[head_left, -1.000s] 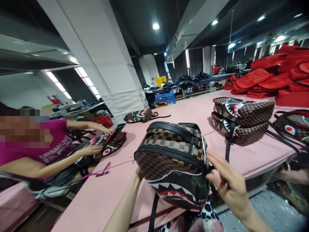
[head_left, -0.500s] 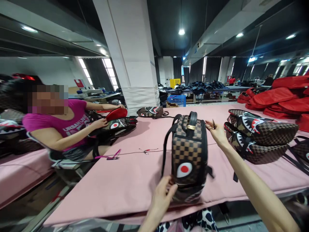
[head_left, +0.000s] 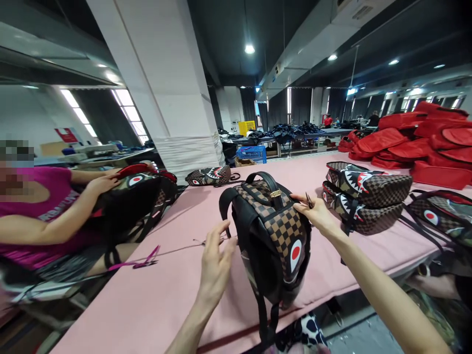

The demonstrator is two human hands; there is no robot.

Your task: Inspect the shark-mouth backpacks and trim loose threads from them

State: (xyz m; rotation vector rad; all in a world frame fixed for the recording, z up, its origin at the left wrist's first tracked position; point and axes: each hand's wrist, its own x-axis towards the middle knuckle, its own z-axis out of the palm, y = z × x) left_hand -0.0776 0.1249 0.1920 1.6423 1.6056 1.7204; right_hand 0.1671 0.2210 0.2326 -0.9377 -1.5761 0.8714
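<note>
A brown-and-black checkered backpack (head_left: 282, 223) stands on the pink-covered table (head_left: 158, 300) in front of me, turned at an angle. Its black back panel and straps face left, and a red-and-white eye patch shows on its side. My left hand (head_left: 217, 258) is just left of the backpack, fingers apart, holding nothing. At the backpack's upper right edge, my right hand (head_left: 313, 211) has its thumb and fingertips against the fabric. Small dark thread snips (head_left: 309, 199) stick up from that same hand, their handle hidden in the palm.
Two stacked shark-print backpacks (head_left: 372, 211) lie to the right, near a heap of red bags (head_left: 405, 137). Another patterned bag (head_left: 208, 175) lies at the far edge. Snips with a pink ribbon (head_left: 149, 260) lie at left. A co-worker (head_left: 55, 211) handles a bag there.
The backpack has turned, so its strap side now shows. My left hand has let go of its lower front and moved up and left. My view has swung right.
</note>
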